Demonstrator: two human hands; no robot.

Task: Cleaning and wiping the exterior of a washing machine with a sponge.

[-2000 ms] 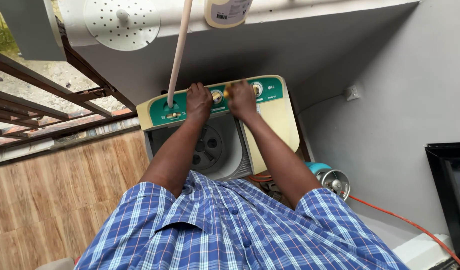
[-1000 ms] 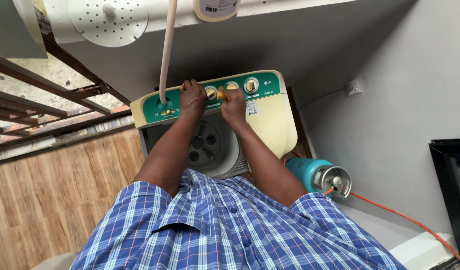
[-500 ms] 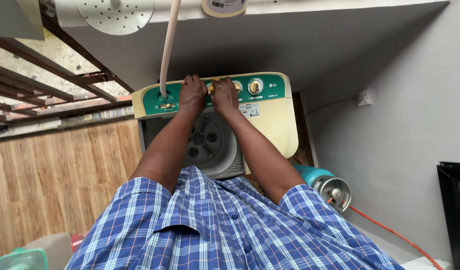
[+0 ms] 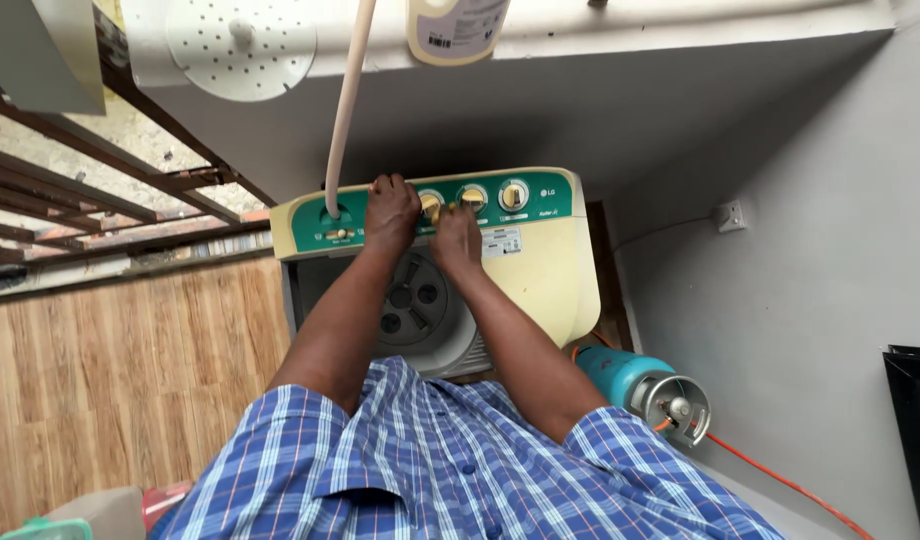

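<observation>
Leaning over the washing machine [image 4: 540, 270], working left to right. A pale hose [image 4: 346, 110] is hanging down into the green control panel [image 4: 310, 232] at its left end; I am keeping my arm off it so it does not pull loose. My left hand [image 4: 391, 213] is lying curled over the top edge of the panel, fingers wrapped over the rim and holding nothing else, so it is bracing the machine while the other hand works. Below my forearms the wash tub [image 4: 412, 300] is standing open, its ribbed disc showing. My right hand [image 4: 455, 236] is closing on the dial [image 4: 432, 206] just right of my left hand, fingertips bunched against it; whether they are truly pinching the knob I cannot tell, since the knuckles are covering it. Turning it well probably means a firm fingertip grip and slow turns, watching the marks. Two more dials [image 4: 471, 197] are sitting untouched to the right. A teal gas cylinder [image 4: 640, 390] is lying by the wall.
</observation>
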